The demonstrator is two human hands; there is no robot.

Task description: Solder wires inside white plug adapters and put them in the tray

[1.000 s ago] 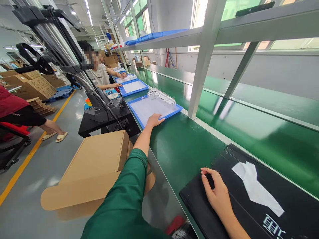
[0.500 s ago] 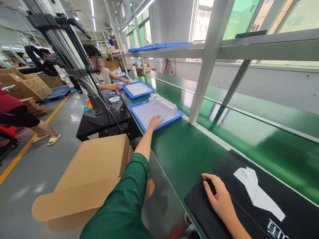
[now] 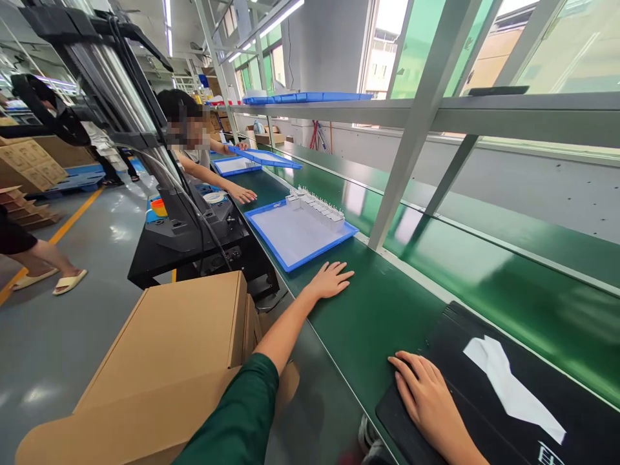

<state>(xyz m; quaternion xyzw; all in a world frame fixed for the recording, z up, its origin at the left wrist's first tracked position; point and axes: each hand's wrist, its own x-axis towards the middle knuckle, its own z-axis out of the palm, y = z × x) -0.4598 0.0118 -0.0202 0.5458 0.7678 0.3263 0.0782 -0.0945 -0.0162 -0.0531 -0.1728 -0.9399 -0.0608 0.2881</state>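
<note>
My left hand (image 3: pixel 331 280) lies palm down on the green bench top, fingers spread, holding nothing. Just beyond it is a blue-rimmed tray (image 3: pixel 314 250) with a pale bottom. A row of small white parts (image 3: pixel 314 205) stands along the tray's far right side. My right hand (image 3: pixel 420 391) rests on the edge of a black mat (image 3: pixel 489 400), its fingers stretched toward the green surface and nothing in them. A crumpled white cloth or tissue (image 3: pixel 508 384) lies on the mat to the right of that hand.
A brown cardboard box (image 3: pixel 169 329) stands left of my left arm. Behind it rises a black stand (image 3: pixel 194 223) with a metal column. Across the bench a co-worker's hand (image 3: pixel 242 192) reaches over, near a tilted blue tray (image 3: pixel 271 159). A grey post (image 3: pixel 411 129) stands at the bench's right.
My left hand has drawn back from the tray's near edge onto the bench. The co-worker's tray has been lifted and tilted farther back. My right hand's fingers have straightened somewhat.
</note>
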